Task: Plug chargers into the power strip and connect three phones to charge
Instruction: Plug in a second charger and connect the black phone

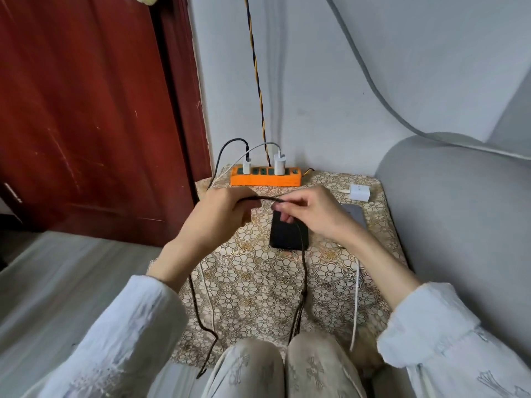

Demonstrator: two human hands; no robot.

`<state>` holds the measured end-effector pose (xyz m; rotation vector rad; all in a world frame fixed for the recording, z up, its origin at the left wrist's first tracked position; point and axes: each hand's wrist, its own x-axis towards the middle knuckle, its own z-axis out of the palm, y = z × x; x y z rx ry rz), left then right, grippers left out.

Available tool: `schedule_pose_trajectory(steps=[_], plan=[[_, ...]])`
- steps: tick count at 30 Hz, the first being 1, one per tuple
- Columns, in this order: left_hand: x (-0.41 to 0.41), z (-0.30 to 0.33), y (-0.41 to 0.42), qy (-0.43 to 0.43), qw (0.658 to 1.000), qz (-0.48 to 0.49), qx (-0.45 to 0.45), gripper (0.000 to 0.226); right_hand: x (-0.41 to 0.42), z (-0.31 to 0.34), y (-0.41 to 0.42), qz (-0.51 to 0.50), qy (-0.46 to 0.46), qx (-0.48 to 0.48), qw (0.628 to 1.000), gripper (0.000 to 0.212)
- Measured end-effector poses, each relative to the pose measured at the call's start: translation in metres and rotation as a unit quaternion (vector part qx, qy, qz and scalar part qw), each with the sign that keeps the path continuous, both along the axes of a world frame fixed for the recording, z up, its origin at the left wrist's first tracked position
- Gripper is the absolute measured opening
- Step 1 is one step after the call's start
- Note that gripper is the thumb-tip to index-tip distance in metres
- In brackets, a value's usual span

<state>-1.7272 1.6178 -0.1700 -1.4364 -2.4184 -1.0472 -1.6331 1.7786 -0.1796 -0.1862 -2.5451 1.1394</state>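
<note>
Knees at bottom centre of frame, black cable trailing down between them and off lower left. Left hand at mid-frame, fingers curled round cable run, palm down, wrist bent inward. Right hand just right of it, pinching cable end between thumb and fingertips directly above black phone; connector itself too small to make out. Both forearms angled in from lower corners, sleeves pushed back.

Orange power strip at upper centre on patterned cloth, two white chargers already seated, black cable rising from the left one. Third charger lying loose at right, unplugged. Second phone mostly hidden behind right hand; third phone not visible.

Step in hand, probably: feeding plug into black phone. Best done by pulling slack with left, checking plug orientation, steadying phone against cloth, pushing straight in without side load.
</note>
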Motion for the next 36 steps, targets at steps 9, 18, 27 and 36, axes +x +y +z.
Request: schedule_pose_trajectory(steps=[9, 18, 27, 36], plan=[[-0.027, 0.012, -0.031, -0.109, 0.937, 0.137, 0.303, 0.019, 0.022, -0.033, 0.014, 0.006, -0.125, -0.055, 0.991, 0.011], [0.007, 0.001, -0.011, 0.013, 1.0, 0.011, 0.007, 0.021, 0.011, 0.022, -0.001, -0.032, 0.059, 0.086, 0.994, 0.016], [0.015, 0.012, -0.019, -0.058, 0.985, 0.007, 0.165, 0.02, 0.018, -0.001, 0.002, -0.115, -0.06, 0.042, 0.991, 0.029], [0.027, 0.024, -0.025, -0.115, 0.969, -0.02, 0.218, 0.024, 0.003, -0.004, -0.03, 0.012, -0.163, -0.573, 0.803, 0.043]])
